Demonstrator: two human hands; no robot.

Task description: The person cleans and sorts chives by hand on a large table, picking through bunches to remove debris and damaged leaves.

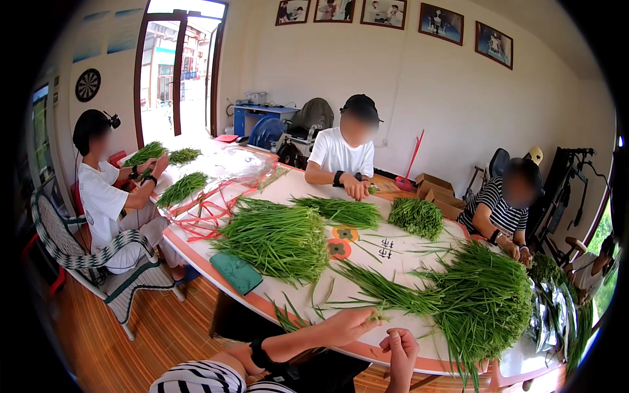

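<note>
A: In the head view, what does the left hand (pixel 350 326) have?

B: A narrow pinch over the table's near edge: thumb and fingers close on a small pale-green sprig (pixel 379 316).

A: And the right hand (pixel 401 348)?

B: It is just beside, fingers curled. I can't tell whether anything is inside.

A: Where's the rest of the greenery?

B: The large right heap (pixel 488 295) sits at the person's right, with a long loose spread (pixel 386 288) reaching from it toward the middle. The left heap (pixel 272 239) lies across the table (pixel 422 263), behind a dark green case (pixel 236 273).

A: How far along would you call it?

B: Partway, I'd judge. Stalks in both heaps lie roughly aligned, and a compact bundle (pixel 417 217) near the far edge looks neater, though I can't see whether it's tied.

A: What's left?

B: Probably plenty: the right heap is bulky, and stray stalks (pixel 288 319) lie along the near edge. The red strips (pixel 213 206) at the left lie in a loose tangle.
</note>
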